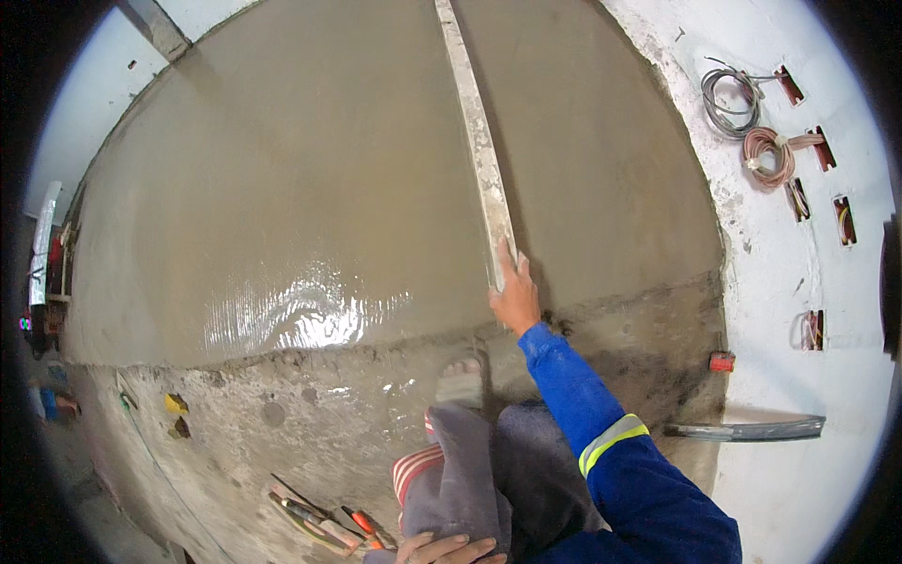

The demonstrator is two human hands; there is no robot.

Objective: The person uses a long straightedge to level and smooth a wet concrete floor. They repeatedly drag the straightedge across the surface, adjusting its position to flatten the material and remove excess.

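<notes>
My right hand [513, 296], at the end of a blue sleeve with a reflective band, grips the near end of a long, pale, mortar-stained straightedge [479, 136]. The bar runs away from me over wet grey screed [319, 160], which shines with ridged water near its front edge. My left hand [442, 550] rests on my grey-trousered knee at the bottom, fingers apart and partly cut off by the frame. A sandalled foot [460, 381] is on the rougher floor just before the screed's edge.
Hand tools [324, 522], including trowels, lie at lower left near a yellow object [176, 402]. The right wall has coiled cables [769, 157] and several open boxes. A red block [722, 362] and grey channel [752, 428] sit along that wall. Tools and clutter line the left edge.
</notes>
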